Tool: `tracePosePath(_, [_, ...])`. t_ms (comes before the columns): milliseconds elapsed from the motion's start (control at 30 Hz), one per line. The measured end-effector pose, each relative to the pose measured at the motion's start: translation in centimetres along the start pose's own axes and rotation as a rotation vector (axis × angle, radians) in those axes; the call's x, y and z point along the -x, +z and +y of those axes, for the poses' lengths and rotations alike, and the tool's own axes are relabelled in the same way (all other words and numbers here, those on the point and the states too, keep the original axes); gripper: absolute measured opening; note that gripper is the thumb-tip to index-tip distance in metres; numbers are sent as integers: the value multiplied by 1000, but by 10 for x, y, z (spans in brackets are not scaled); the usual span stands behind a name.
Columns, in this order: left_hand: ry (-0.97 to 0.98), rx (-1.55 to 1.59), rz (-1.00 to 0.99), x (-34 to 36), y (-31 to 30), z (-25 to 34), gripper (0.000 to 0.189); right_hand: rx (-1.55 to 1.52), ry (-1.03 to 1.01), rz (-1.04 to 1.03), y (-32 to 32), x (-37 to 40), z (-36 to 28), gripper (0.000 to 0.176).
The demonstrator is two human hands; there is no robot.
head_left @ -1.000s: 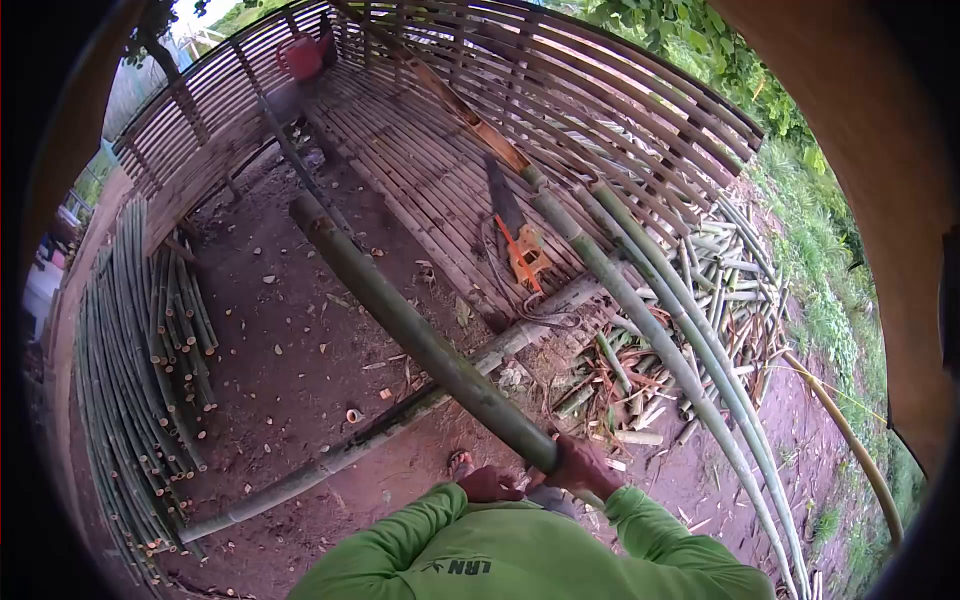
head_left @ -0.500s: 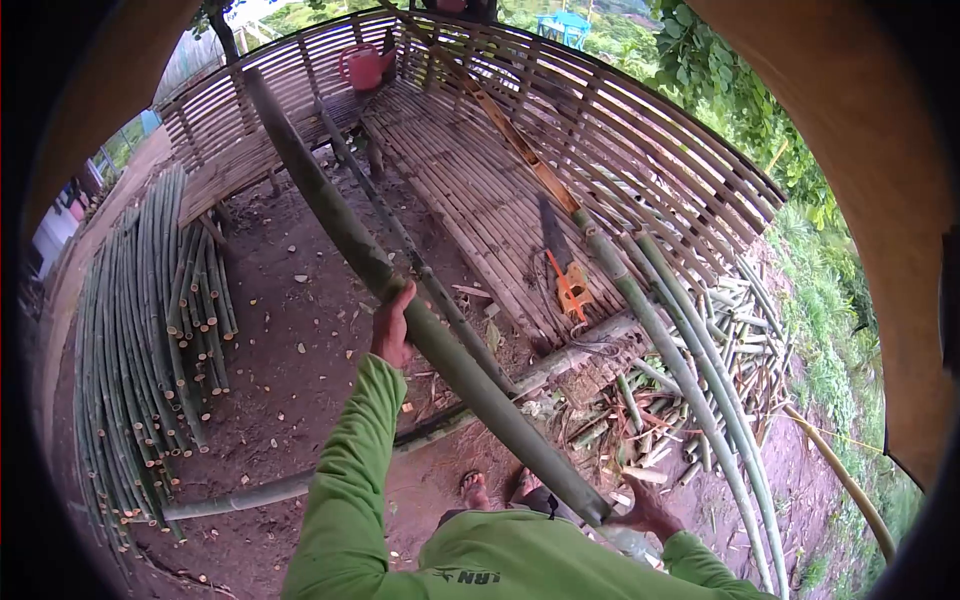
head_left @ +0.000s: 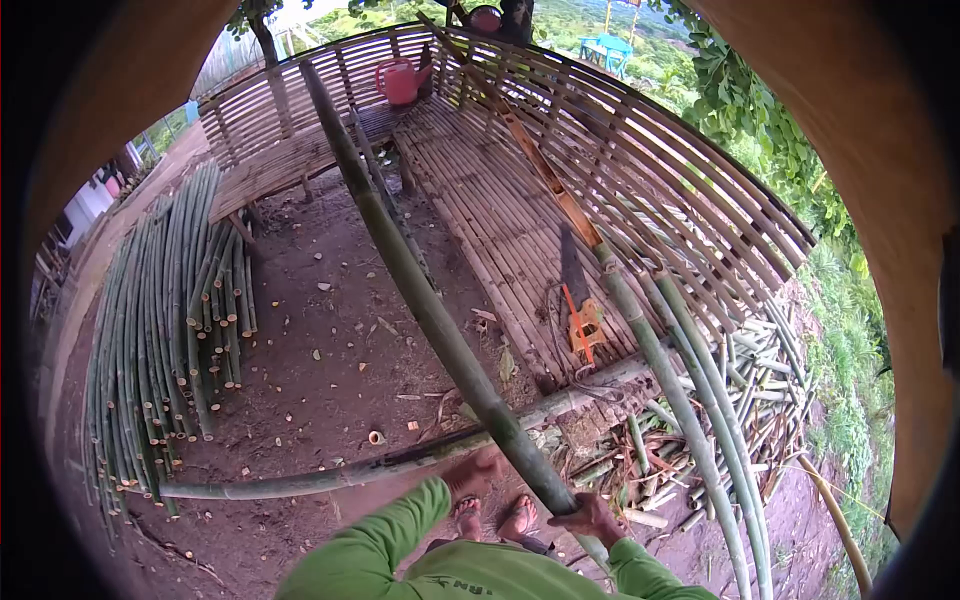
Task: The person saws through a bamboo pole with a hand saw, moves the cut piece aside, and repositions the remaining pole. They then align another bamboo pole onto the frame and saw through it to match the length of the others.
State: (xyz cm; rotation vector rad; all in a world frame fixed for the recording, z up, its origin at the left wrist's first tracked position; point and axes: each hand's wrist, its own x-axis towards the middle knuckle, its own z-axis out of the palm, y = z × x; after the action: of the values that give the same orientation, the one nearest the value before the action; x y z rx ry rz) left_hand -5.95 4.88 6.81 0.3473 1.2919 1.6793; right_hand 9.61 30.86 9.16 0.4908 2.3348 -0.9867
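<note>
A long green bamboo pole (head_left: 425, 310) slants from my body up toward the bench at the far left. My right hand (head_left: 592, 518) is wrapped round it close to its near end. My left hand (head_left: 475, 473) is off the pole, just left of its lower part, its fingers smeared by motion. Beneath the pole a thinner bamboo pole (head_left: 330, 483) lies crosswise, raised off the ground. On the slatted bamboo bench (head_left: 490, 240) rests a handsaw (head_left: 585, 325) with a yellow-orange handle.
A stack of cut bamboo poles (head_left: 165, 330) lies at left. Beyond the bench runs a slatted backrest (head_left: 640, 130), with a red watering can (head_left: 400, 82) in the corner. Leaning bamboo poles (head_left: 700, 370) and a heap of bamboo offcuts (head_left: 770, 370) are at right.
My left hand has let go of the pole's middle and come down toward me. The right hand, still on the pole, has shifted up and left in view.
</note>
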Motion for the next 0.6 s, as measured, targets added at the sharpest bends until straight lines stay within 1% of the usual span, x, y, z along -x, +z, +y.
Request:
tracePosePath(33, [-90, 269, -314, -3, 24, -23, 75, -7, -89, 27, -15, -17, -32, 63])
tracePosePath(67, [-253, 485, -608, -3, 53, -35, 71, -136, -185, 30, -23, -37, -54, 62])
tracePosePath(100, [-180, 567, -407, -13, 77, -58, 62, -265, -281, 35, -32, -57, -74, 61])
tracePosePath(133, [-85, 628, -203, -23, 102, -81, 53, -437, -430, -18, -52, -60, -105, 63])
tracePosePath(167, [16, 657, -13, -33, 127, -104, 45, -616, -572, -74, -65, -54, -123, 66])
tracePosePath(200, [-103, 823, 261, -49, 116, -69, 38, -568, -601, 12, -64, -55, -108, 71])
tracePosePath(233, [-35, 726, 497, -59, 101, -39, 27, -517, -632, 100, -64, -54, -85, 76])
tracePosePath(267, [-37, 651, 474, -73, 73, -32, 26, -607, -546, 129, -62, -37, -64, 83])
tracePosePath(333, [41, 506, 643, -98, 29, -17, 26, -210, -380, 144, -44, -9, 32, 91])
tracePosePath(367, [-37, 520, 673, -102, 17, 1, 40, -171, -143, 6, -24, 9, 89, 96])
tracePosePath(400, [-72, 426, 765, -112, 2, 5, 50, -1, -21, -57, -3, 33, 134, 96])
tracePosePath(433, [-119, 332, 859, -120, -10, 5, 60, -180, 82, -205, 49, 37, 231, 96])
tracePosePath(467, [-159, 287, 884, -119, -4, 25, 65, -213, -161, -16, 81, 65, 264, 89])
tracePosePath(500, [-199, 242, 907, -114, 9, 55, 70, -245, -402, 176, 94, 82, 277, 84])
tracePosePath(533, [-246, 200, 931, -111, 20, 68, 75, -186, -211, 53, 88, 76, 270, 86])
tracePosePath(600, [-250, 175, 928, -125, 28, 67, 76, -62, 170, -187, 56, 57, 232, 91])
